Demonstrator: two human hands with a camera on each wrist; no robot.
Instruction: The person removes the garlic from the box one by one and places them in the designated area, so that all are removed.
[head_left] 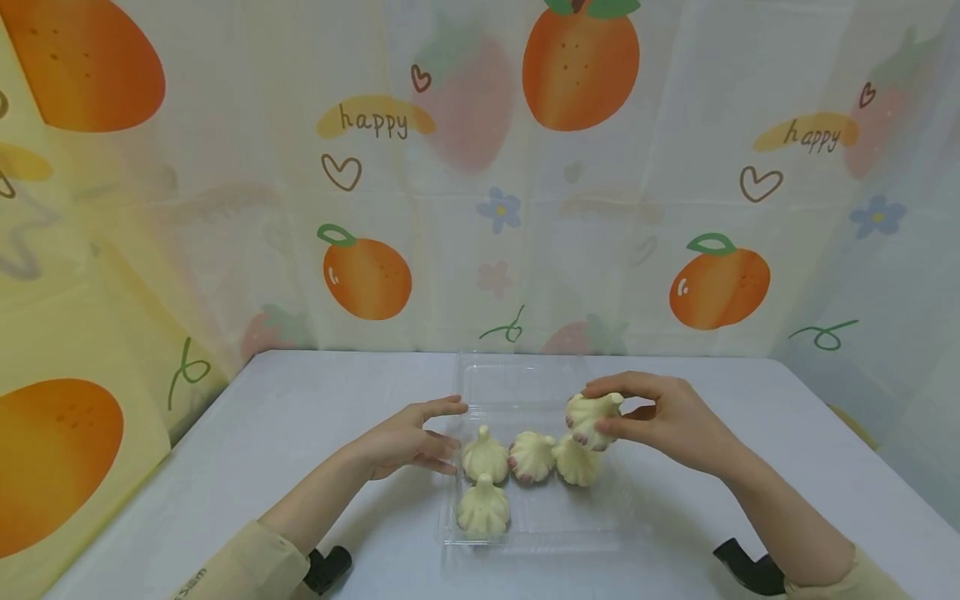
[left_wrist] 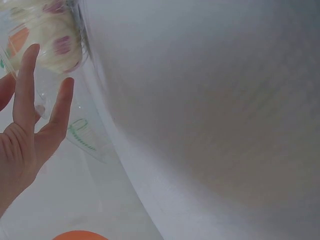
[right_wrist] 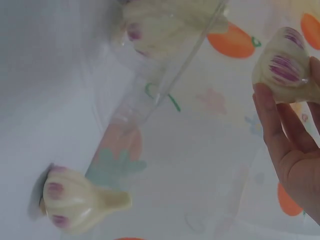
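My right hand (head_left: 663, 417) pinches a garlic bulb (head_left: 592, 419) between thumb and fingers, raised over the right part of a clear plastic box (head_left: 555, 521). In the right wrist view the held bulb (right_wrist: 285, 67) shows purple streaks. Several cream bulbs sit in the box: one garlic bulb (head_left: 483, 507) at the front left, the others in a row behind it. The held one partly covers the row's rightmost bulb (head_left: 576, 467). At the box's left wall is my left hand (head_left: 408, 437), fingers spread and holding nothing; whether they touch the wall is unclear.
The box's clear lid (head_left: 517, 383) lies folded back behind it. In the right wrist view another garlic bulb (right_wrist: 75, 200) lies on a white surface. A white table (head_left: 322, 392) bears the box, with a fruit-printed curtain (head_left: 450, 250) behind.
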